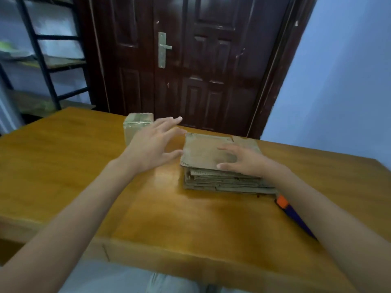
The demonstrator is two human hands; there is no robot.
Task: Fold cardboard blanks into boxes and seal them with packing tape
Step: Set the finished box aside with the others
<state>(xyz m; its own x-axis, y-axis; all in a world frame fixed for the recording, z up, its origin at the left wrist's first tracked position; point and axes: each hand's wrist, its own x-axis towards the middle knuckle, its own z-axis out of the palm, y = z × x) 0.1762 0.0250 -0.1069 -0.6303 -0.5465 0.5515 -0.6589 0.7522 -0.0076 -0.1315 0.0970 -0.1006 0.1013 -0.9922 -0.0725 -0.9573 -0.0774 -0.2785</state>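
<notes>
Wooden table (63, 166) near edge bare; orange-and-blue tool (293, 214) by right forearm. Right hand (247, 160) fingers spread flat on stack of cardboard blanks (203, 153). Left hand (154, 144) open, hovering beside stack, holding nothing. Taped box (136, 125) behind it. No legible writing.

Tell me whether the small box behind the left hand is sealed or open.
Sealed: the small box stands upright with its top flaps closed flat and glossy tape running across them.

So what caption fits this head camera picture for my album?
Right hand rests on the stack of cardboard blanks; left hand hovers open near a taped box.
</notes>
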